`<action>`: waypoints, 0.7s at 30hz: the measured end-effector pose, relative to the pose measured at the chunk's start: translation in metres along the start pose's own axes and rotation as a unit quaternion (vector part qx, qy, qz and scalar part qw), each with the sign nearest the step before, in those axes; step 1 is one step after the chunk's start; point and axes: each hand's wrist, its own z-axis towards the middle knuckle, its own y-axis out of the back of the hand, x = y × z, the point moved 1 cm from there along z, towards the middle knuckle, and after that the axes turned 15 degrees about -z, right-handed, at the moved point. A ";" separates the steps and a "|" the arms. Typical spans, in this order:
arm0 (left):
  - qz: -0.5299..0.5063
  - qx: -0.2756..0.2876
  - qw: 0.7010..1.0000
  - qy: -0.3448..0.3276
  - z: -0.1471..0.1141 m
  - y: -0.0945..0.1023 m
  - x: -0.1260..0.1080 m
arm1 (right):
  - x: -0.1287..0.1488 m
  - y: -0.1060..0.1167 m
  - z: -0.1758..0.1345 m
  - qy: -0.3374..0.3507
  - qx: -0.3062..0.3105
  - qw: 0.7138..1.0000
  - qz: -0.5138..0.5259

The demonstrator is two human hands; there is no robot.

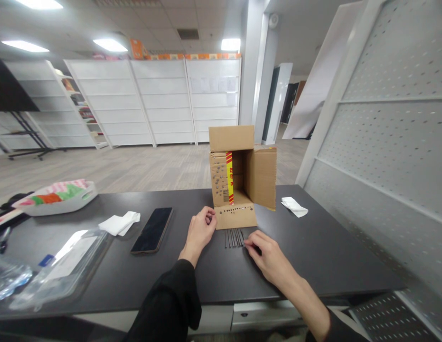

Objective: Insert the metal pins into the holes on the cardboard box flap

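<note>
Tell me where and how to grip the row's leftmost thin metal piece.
Pinch the leftmost piece mid-length, probably from above: it is slim and lies flat, with table surface on its left for one fingertip and a neighbouring piece close on its right.

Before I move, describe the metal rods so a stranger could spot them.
On the dark tabletop stands an open cardboard box. In front of its lower flap, between left hand and right hand, lie the metal rods: thin, grey, side by side, unlike the broad, flat phone.
</note>
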 end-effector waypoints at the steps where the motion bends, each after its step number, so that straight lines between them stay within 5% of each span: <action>1: 0.000 0.000 1.000 0.000 0.000 0.000 0.000 | 0.000 0.000 0.000 -0.002 0.002 1.000 0.002; 21: 0.000 0.001 1.000 -0.002 0.000 0.000 -0.001 | -0.005 -0.007 0.002 0.008 0.007 1.000 -0.014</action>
